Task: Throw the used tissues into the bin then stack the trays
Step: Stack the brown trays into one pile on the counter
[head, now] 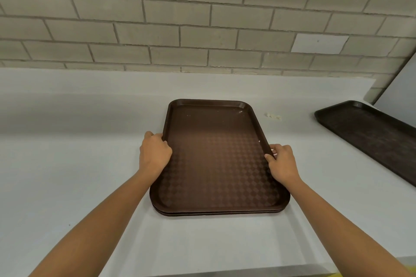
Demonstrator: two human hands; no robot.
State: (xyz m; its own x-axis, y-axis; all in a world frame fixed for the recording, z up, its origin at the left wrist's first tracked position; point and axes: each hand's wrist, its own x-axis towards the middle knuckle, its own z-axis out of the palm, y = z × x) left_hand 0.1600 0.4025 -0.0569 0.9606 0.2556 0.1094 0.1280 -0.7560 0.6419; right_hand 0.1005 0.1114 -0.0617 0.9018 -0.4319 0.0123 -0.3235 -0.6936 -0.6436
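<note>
Left hand (154, 152) grips the left long rim of the top brown tray (216, 155), fingers curled over the edge and thumb hidden beneath it. Right hand (281, 162) holds the opposite long rim, fingertips (268, 156) pressing on the lip; the palm side is out of sight. The held tray sits on a stack of brown trays (219, 213), whose lower rims show only as thin lines at the near short end; their count is hard to make out, perhaps two below. The stack lies near the middle of the white worktop (67, 164), long axis pointing toward the tiled wall (157, 18). A darker tray (371, 137) rests well apart near the worktop's right end, cut off by the frame's edge. Small pale scraps (273, 116) lie between the two, too small to identify. Pale specks mark the top tray's far right corner. Both forearms run out of frame below.
</note>
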